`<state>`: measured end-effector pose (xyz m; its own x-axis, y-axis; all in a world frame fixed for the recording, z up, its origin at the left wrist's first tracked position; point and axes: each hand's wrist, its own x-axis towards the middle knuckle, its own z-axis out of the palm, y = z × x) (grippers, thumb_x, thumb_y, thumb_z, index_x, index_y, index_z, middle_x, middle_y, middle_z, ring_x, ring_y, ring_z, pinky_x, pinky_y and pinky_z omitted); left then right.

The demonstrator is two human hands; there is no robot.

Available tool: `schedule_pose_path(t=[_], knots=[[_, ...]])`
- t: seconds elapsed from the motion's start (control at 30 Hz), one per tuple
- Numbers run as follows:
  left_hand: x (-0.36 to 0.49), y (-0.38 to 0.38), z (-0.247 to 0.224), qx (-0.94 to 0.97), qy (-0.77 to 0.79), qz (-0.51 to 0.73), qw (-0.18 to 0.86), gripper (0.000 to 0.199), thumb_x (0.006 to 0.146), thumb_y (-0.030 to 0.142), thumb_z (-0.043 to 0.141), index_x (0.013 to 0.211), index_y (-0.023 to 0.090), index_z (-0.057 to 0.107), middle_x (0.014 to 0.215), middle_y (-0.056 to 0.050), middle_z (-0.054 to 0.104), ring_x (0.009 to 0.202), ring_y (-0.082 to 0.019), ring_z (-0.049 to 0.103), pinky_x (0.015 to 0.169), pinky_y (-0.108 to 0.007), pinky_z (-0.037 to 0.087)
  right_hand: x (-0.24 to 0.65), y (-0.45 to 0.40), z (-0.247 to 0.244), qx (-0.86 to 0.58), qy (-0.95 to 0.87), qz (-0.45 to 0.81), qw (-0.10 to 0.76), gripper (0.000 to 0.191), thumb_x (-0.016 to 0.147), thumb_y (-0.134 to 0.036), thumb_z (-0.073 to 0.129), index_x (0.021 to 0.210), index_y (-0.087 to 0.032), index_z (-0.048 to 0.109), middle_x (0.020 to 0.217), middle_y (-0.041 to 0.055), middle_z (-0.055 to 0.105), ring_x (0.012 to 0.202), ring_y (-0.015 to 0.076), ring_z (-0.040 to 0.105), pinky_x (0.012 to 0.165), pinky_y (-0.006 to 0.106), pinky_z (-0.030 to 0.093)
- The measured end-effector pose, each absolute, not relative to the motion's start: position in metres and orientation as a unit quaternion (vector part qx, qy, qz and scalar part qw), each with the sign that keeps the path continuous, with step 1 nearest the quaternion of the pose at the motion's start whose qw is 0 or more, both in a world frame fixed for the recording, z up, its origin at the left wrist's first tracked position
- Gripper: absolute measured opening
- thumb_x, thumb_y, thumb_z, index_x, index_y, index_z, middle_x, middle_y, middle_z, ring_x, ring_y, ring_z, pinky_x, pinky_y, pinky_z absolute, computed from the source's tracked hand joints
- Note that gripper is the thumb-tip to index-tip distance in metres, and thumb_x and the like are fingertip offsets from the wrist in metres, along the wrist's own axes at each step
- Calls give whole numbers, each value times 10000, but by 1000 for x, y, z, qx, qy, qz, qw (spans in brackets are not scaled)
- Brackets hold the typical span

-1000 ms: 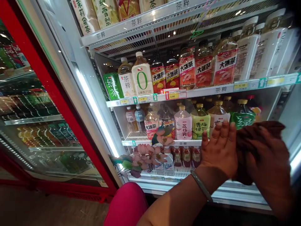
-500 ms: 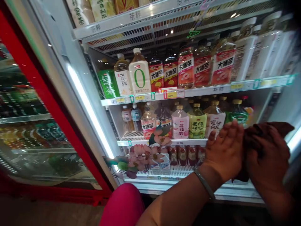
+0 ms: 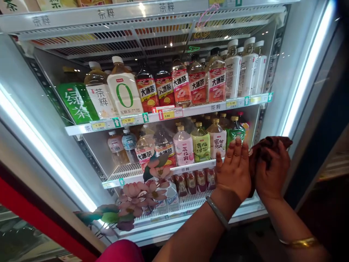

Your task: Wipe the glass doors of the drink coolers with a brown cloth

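My left hand (image 3: 233,174), a silvery bangle on its wrist, is raised with the palm forward and fingers stretched out. It seems to lie against the glass in front of the drinks cooler. Close on its right, my right hand (image 3: 273,174) grips a dark brown cloth (image 3: 256,154), bunched under the fingers and spilling past both sides. A gold bangle (image 3: 300,242) circles the right wrist. Behind the hands stand a green bottle (image 3: 236,128) and a pink-labelled bottle (image 3: 216,134).
Large bottles (image 3: 124,91) line the upper shelf (image 3: 201,109). Flower decals (image 3: 136,193) show on the glass at lower left. A red door frame (image 3: 35,218) crosses the lower left corner. My pink-clad knee (image 3: 121,251) is at the bottom edge.
The view has turned to the right, so the cooler sits further left and its right light strip shows in full. Both hands appear further left in view; the right hand still holds the cloth.
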<state>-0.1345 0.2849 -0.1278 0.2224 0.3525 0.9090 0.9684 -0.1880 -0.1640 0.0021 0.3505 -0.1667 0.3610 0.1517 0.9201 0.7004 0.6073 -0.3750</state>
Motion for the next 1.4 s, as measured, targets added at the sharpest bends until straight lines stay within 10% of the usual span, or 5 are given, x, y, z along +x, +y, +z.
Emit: schedule_pose_path(t=[0.6, 1.4], knots=[[-117, 292, -118, -742, -424, -247, 457, 628, 1078, 317, 323, 1677, 131, 296, 1784, -39, 243, 1635, -200, 283, 1274, -371, 402, -4, 335, -145, -451, -442, 13, 775, 415, 999, -416, 547, 1355, -244, 671, 1660, 96, 448, 1563, 344, 389, 1314, 634, 279], [-122, 293, -54, -725, -374, -243, 525, 612, 1083, 338, 326, 1645, 101, 377, 1743, -78, 353, 1628, -239, 307, 1281, -379, 392, 30, 362, -123, -392, -592, -91, 698, 381, 1014, -428, 490, 1304, -252, 661, 1630, 103, 499, 1535, 332, 447, 1290, 624, 328]])
